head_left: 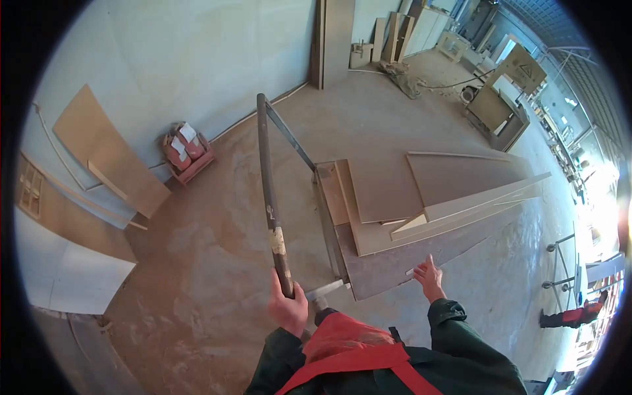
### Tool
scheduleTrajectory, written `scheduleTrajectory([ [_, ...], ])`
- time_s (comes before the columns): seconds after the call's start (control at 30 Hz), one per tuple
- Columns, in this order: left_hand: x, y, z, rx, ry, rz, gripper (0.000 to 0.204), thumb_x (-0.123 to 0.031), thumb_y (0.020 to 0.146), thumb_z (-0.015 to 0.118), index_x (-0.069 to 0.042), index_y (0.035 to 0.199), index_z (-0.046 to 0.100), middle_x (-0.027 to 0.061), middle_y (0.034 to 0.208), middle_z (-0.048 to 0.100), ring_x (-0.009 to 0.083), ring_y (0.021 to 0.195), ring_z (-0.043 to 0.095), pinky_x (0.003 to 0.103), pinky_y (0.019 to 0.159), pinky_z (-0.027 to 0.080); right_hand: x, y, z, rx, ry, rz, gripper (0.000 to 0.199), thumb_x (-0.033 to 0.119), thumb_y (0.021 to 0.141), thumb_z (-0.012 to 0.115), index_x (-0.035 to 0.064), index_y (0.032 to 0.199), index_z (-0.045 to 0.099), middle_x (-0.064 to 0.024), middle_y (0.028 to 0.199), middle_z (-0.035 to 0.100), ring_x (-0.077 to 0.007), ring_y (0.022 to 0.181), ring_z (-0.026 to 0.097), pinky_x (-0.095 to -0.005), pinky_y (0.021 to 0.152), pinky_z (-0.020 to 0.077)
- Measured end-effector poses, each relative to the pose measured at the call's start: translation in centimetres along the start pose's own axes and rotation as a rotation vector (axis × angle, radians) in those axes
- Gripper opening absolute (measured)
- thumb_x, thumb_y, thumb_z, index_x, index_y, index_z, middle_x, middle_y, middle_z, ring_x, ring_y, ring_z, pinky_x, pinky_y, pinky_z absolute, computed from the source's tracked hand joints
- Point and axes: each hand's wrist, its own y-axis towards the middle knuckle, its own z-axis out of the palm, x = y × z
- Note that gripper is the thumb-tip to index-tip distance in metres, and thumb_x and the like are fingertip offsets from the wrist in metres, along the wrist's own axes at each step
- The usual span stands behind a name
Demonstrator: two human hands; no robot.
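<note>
My left hand (288, 308) is wrapped round the near end of the dark metal handle (268, 184) of a platform cart. The handle's paint is worn to a pale patch just above my fingers. On the cart's dark deck (382, 273) lies a stack of brown boards (385, 187), with narrow pale-edged panels (474, 201) along its near side. My right hand (431, 280) hovers by the deck's near edge, fingers apart and holding nothing visible. Whether its fingertips touch the deck, I cannot tell.
Against the left wall lean a brown panel (108, 155) and a white-sided unit (72, 276). A red crate (191, 161) with bags sits by the wall. Tall boards (336, 46) stand farther back. At right are a wheeled metal rack (559, 270) and another person (579, 315).
</note>
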Motion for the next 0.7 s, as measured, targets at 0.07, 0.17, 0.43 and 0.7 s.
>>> scheduleTrajectory([
  [0.07, 0.4, 0.6, 0.4, -0.065, 0.011, 0.079, 0.061, -0.012, 0.079, 0.069, -0.005, 0.137, 0.049, 0.0233, 0.101, 0.067, 0.0400, 0.084, 0.067, 0.045, 0.073, 0.053, -0.2, 0.1, -1.6, -0.019, 0.030, -0.011, 0.062, 0.053, 0.090, 0.063, -0.0058, 0.106, 0.057, -0.0135, 0.097, 0.062, -0.0239, 0.079, 0.065, -0.0352, 0.070, 0.0563],
  [0.17, 0.8, 1.6, 0.4, -0.015, -0.006, 0.047, 0.061, -0.012, 0.080, 0.069, -0.005, 0.137, 0.049, 0.0231, 0.102, 0.067, 0.0404, 0.085, 0.066, 0.045, 0.074, 0.053, -1.4, 0.6, -3.8, -0.044, 0.035, -0.042, 0.064, 0.053, 0.089, 0.063, -0.0067, 0.111, 0.056, -0.0145, 0.100, 0.061, -0.0246, 0.084, 0.065, -0.0362, 0.072, 0.0559],
  [0.43, 8.1, 4.3, 3.5, -0.070, 0.012, 0.230, 0.060, -0.006, 0.081, 0.066, -0.001, 0.137, 0.047, 0.0175, 0.092, 0.066, 0.0280, 0.075, 0.069, 0.038, 0.069, 0.054, -4.5, 8.9, -3.5, 0.009, 0.209, -0.057, 0.072, 0.055, 0.088, 0.065, -0.0061, 0.124, 0.048, -0.0168, 0.116, 0.054, -0.0275, 0.091, 0.063, -0.0387, 0.077, 0.0549],
  [0.7, 10.6, 5.9, 4.9, 0.031, -0.161, 0.128, 0.055, -0.006, 0.080, 0.065, 0.000, 0.133, 0.050, 0.0144, 0.087, 0.065, 0.0217, 0.066, 0.067, 0.035, 0.065, 0.054, -3.2, 19.1, 0.5, 0.038, 0.269, -0.097, 0.080, 0.055, 0.084, 0.069, -0.0046, 0.132, 0.043, -0.0151, 0.119, 0.052, -0.0285, 0.094, 0.064, -0.0388, 0.070, 0.0566],
])
